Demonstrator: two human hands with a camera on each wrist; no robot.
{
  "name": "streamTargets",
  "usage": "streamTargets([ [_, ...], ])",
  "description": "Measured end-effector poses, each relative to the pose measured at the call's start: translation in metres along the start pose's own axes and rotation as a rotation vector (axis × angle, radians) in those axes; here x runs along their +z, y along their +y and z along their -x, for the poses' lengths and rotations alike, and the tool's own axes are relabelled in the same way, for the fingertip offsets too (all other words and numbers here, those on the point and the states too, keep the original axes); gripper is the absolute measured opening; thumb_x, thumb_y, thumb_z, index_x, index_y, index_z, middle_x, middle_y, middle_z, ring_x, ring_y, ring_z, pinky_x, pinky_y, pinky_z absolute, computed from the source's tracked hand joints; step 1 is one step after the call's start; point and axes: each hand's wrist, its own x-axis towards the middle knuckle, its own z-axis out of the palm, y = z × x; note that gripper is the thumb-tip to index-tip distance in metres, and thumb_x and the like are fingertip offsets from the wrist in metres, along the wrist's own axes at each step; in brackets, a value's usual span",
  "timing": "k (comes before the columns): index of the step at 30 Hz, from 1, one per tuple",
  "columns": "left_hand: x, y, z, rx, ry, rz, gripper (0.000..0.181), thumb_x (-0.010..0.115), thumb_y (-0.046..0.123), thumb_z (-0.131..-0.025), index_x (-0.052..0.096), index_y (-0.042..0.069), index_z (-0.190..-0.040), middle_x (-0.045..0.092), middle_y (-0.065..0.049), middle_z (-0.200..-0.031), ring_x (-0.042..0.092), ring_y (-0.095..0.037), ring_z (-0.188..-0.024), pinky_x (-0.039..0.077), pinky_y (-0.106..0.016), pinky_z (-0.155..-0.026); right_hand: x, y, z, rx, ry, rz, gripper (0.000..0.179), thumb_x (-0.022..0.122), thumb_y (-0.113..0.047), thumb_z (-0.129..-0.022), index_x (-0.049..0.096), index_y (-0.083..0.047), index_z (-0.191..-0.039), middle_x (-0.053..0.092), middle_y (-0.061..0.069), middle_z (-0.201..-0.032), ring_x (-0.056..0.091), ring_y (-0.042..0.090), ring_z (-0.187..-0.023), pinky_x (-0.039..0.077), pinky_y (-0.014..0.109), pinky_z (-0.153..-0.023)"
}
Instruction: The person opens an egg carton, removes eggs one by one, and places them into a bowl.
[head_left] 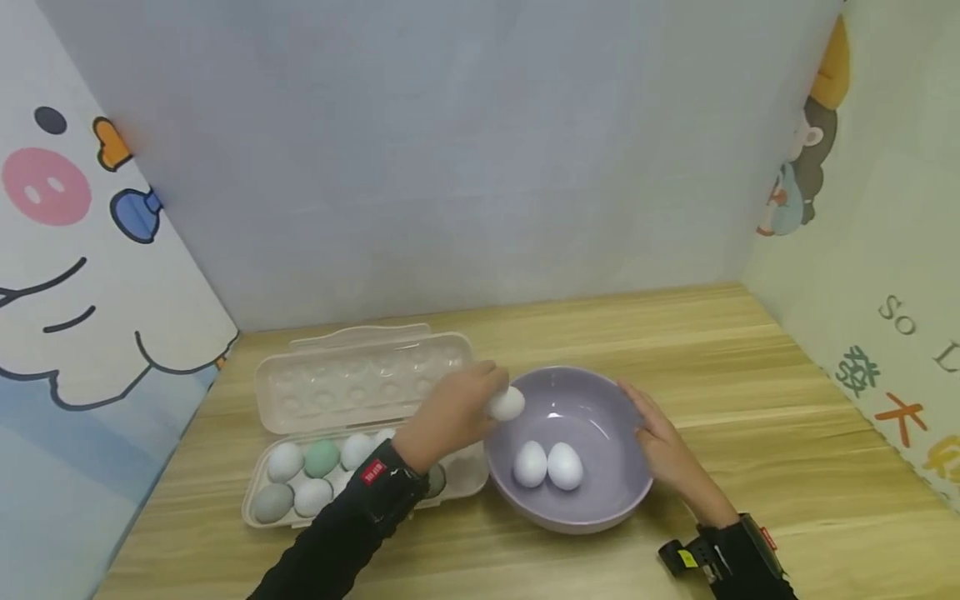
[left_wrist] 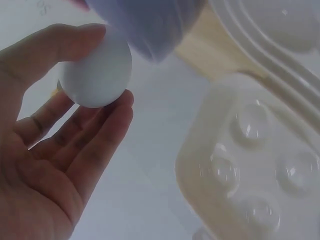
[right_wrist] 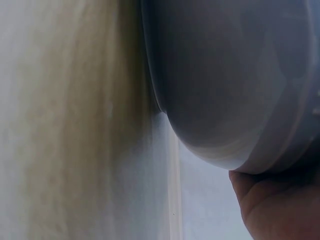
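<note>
Pinching white egg (head_left: 508, 405) | left hand (head_left: 454, 410): grip egg-wide | right hand (head_left: 663, 442): narrow hold, purple bowl (head_left: 600, 500)

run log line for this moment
left hand: pinches white egg | right hand: touches purple bowl | in bowl: two white eggs | carton lid: open

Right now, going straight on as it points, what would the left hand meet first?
Probably the bowl, just past the egg in the left hand; depth is unclear, so the hand might pass above.

free room over bowl (head_left: 592, 404) centre, right hand (head_left: 663, 437) blocking right side
</note>
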Motion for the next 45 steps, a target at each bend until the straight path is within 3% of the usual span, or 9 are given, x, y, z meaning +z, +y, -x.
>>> streamTargets([
  [4,0.013,0.003,-0.013,-0.024,-0.105,0.011,0.044,0.073,0.008,-0.063,0.057,0.013,-0.105,0.051,0.000,-0.087,0.050,-0.013,-0.073,0.045,-0.023,-0.061,0.003,0.001,-0.001,-0.002,0.000,-0.004,0.065,0.030,0.014,-0.076,0.023,-0.005,-0.138,0.021,0.025,-0.141,0.016,0.042,-0.129,0.015,0.060,-0.101],
  [8,0.026,0.004,-0.022,-0.023,-0.166,-0.066,0.042,0.074,0.020,-0.067,0.063,0.020,-0.107,0.053,0.002,-0.086,0.046,-0.012,-0.075,0.039,-0.022,-0.064,0.004,0.003,-0.002,-0.019,0.002,-0.006,0.066,0.031,0.015,-0.076,0.023,-0.005,-0.138,0.021,0.025,-0.141,0.017,0.042,-0.129,0.015,0.060,-0.102],
  [13,0.039,0.005,-0.027,-0.014,-0.193,-0.193,0.040,0.076,0.031,-0.062,0.065,0.026,-0.100,0.059,0.006,-0.086,0.040,-0.012,-0.077,0.030,-0.025,-0.064,0.005,0.004,-0.004,-0.013,0.004,-0.009,0.066,0.031,0.015,-0.076,0.023,-0.004,-0.138,0.021,0.024,-0.141,0.017,0.040,-0.129,0.015,0.058,-0.103],
  [19,0.052,0.006,-0.030,-0.003,-0.227,-0.243,0.036,0.071,0.024,-0.059,0.066,0.028,-0.094,0.062,0.009,-0.080,0.042,-0.012,-0.076,0.032,-0.026,-0.064,0.004,0.006,-0.003,0.008,0.009,0.000,0.064,0.030,0.014,-0.078,0.023,-0.005,-0.138,0.020,0.023,-0.142,0.016,0.040,-0.130,0.015,0.058,-0.103],
  [30,0.067,0.008,-0.030,0.046,-0.223,-0.309,0.027,0.071,0.029,-0.062,0.066,0.026,-0.088,0.063,0.007,-0.076,0.046,-0.015,-0.081,0.036,-0.030,-0.070,0.001,0.009,-0.001,0.002,0.016,-0.002,0.065,0.031,0.015,-0.077,0.023,-0.006,-0.139,0.021,0.023,-0.142,0.017,0.040,-0.129,0.016,0.058,-0.102],
  [34,0.062,0.009,-0.024,0.035,-0.205,-0.304,0.028,0.071,0.027,-0.062,0.065,0.024,-0.090,0.063,0.006,-0.078,0.046,-0.015,-0.080,0.035,-0.029,-0.068,0.002,0.006,-0.001,-0.010,0.019,0.003,0.065,0.032,0.015,-0.077,0.025,-0.006,-0.138,0.022,0.024,-0.141,0.017,0.040,-0.129,0.016,0.058,-0.102],
  [37,0.050,0.011,-0.019,0.027,-0.150,-0.285,0.027,0.069,0.021,-0.063,0.064,0.020,-0.090,0.062,0.004,-0.082,0.046,-0.015,-0.078,0.037,-0.028,-0.066,0.002,0.005,0.000,-0.010,0.021,0.013,0.065,0.032,0.015,-0.076,0.025,-0.005,-0.138,0.022,0.024,-0.141,0.018,0.040,-0.129,0.016,0.058,-0.102],
  [42,0.012,0.004,0.003,-0.006,-0.034,-0.153,0.023,0.067,0.013,-0.071,0.063,0.012,-0.093,0.060,-0.001,-0.084,0.053,-0.017,-0.076,0.046,-0.031,-0.065,0.001,0.002,0.001,0.000,0.019,0.023,0.065,0.032,0.015,-0.077,0.024,-0.005,-0.138,0.021,0.024,-0.142,0.017,0.041,-0.129,0.016,0.059,-0.102],
  [45,-0.010,-0.004,0.026,-0.094,-0.062,-0.040,0.024,0.069,0.014,-0.074,0.062,0.010,-0.096,0.061,-0.003,-0.088,0.056,-0.019,-0.081,0.048,-0.035,-0.070,0.001,0.001,0.001,-0.004,0.010,0.019,0.065,0.031,0.015,-0.076,0.024,-0.004,-0.138,0.020,0.024,-0.142,0.016,0.041,-0.129,0.016,0.059,-0.102],
])
